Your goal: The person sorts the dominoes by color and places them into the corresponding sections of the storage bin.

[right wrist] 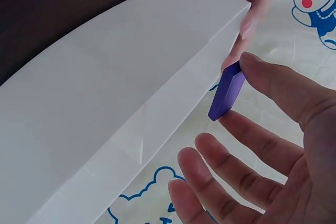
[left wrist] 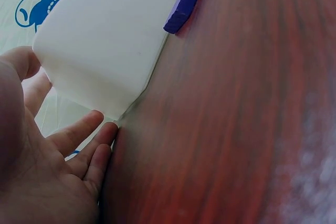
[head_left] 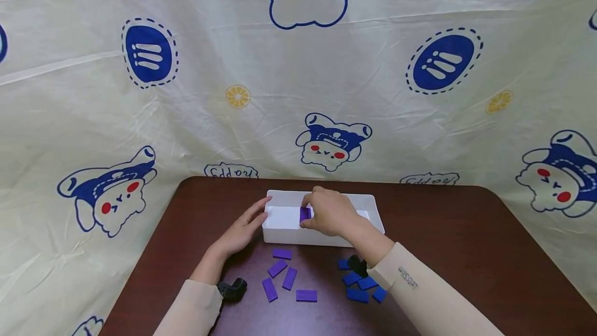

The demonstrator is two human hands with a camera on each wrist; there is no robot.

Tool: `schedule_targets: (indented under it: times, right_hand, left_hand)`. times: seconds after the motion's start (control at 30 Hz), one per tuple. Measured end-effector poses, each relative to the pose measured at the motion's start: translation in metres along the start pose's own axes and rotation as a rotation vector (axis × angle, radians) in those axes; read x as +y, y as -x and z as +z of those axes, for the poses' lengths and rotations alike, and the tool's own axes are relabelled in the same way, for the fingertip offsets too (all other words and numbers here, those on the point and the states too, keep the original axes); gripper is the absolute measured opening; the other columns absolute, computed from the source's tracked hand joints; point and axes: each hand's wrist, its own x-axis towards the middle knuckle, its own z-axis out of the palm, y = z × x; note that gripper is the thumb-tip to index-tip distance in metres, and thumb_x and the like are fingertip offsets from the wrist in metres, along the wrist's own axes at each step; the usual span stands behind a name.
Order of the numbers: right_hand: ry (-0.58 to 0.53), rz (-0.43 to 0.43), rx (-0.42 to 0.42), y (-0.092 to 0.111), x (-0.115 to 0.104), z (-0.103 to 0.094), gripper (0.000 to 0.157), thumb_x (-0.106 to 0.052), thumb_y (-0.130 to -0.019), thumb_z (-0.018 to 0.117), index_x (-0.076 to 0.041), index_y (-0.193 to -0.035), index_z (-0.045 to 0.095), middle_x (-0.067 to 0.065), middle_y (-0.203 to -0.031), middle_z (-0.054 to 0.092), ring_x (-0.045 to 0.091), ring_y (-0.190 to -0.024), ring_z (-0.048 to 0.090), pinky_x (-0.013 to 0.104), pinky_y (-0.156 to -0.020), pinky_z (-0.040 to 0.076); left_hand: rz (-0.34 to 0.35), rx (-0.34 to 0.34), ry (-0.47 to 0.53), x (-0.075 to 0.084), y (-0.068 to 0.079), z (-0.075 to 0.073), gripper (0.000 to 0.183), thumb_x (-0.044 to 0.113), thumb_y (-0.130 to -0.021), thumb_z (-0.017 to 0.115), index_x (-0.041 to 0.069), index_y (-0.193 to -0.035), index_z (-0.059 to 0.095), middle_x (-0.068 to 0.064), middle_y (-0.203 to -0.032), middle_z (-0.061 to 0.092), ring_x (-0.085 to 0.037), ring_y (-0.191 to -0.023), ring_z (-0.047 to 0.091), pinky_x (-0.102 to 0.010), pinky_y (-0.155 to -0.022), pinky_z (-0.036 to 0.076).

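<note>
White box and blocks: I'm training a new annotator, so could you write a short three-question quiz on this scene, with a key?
1. How many purple blocks show lying on the table in the head view?
2. True or false: the visible blue blocks lie outside the white box.
3. Which hand pinches a purple block: (a) left, (b) right, (c) both?

Key:
1. Five.
2. True; they lie on the table.
3. b, the right hand.
</note>
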Motion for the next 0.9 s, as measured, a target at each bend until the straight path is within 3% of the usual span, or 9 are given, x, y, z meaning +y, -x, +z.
schedule_targets:
  times: [0.47, 0.9]
  right_hand:
    - [-0.014, 0.084, -0.05, -0.017, 0.014, 0.007, 0.045, -0.04, -0.084, 0.087, -0.017, -0.121, 0.076, 0.009, -0.12, 0.068, 0.028, -0.107, 0.065, 0.047, -0.087, 0.055]
    - [-0.01, 0.092, -0.092, -0.024, 0.017, 0.025, 0.041, -0.037, -0.081, 0.089, -0.014, -0.114, 0.079, 0.006, -0.113, 0.071, 0.023, -0.099, 0.065, 0.046, -0.083, 0.055]
  left_hand:
    - [0.001, 0.001, -0.008, 0.001, -0.007, 0.0, 0.05, 0.037, -0.111, 0.047, 0.036, -0.16, 0.037, -0.012, -0.165, 0.037, -0.034, -0.154, 0.032, -0.062, -0.125, 0.024]
    - [0.0, 0.003, -0.008, -0.001, -0.003, 0.001, 0.05, 0.037, -0.111, 0.047, 0.036, -0.16, 0.036, -0.01, -0.166, 0.037, -0.033, -0.154, 0.031, -0.062, -0.125, 0.023]
